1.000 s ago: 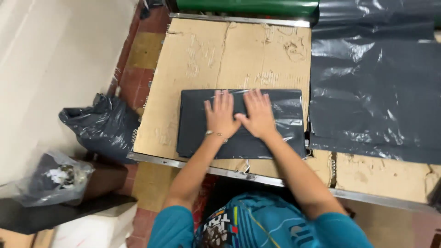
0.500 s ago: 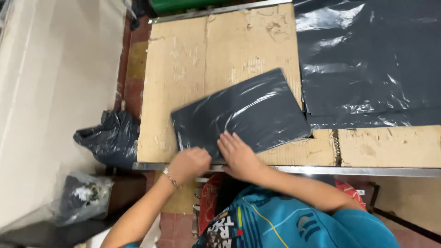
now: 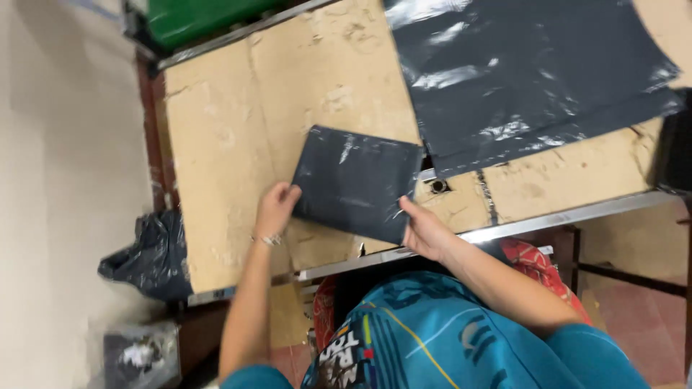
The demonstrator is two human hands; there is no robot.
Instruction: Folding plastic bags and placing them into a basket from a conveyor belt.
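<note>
**A:** On the cardboard-covered table, what is there, and how many of each?

**B:** One folded dark grey plastic bag, a flat rectangle, lies near the table's front edge. Two hands hold it. The left hand pinches its left edge, fingers curled over the corner. The right hand grips its lower right corner, thumb on top. Just behind it, one large unfolded dark plastic sheet lies spread across the far right of the table, glossy and creased.

**A:** Anything beyond the table?

**B:** One crumpled black bag sits on the floor at the table's left. One clear bag with dark contents lies below it, too blurred to make out. One green object is cut off at the top edge. A red object shows under the table, mostly hidden by the person's arm.

**A:** What else is hard to see?

**B:** The large sheet runs out of view at the top. I cannot tell whether it is one layer or several.
</note>
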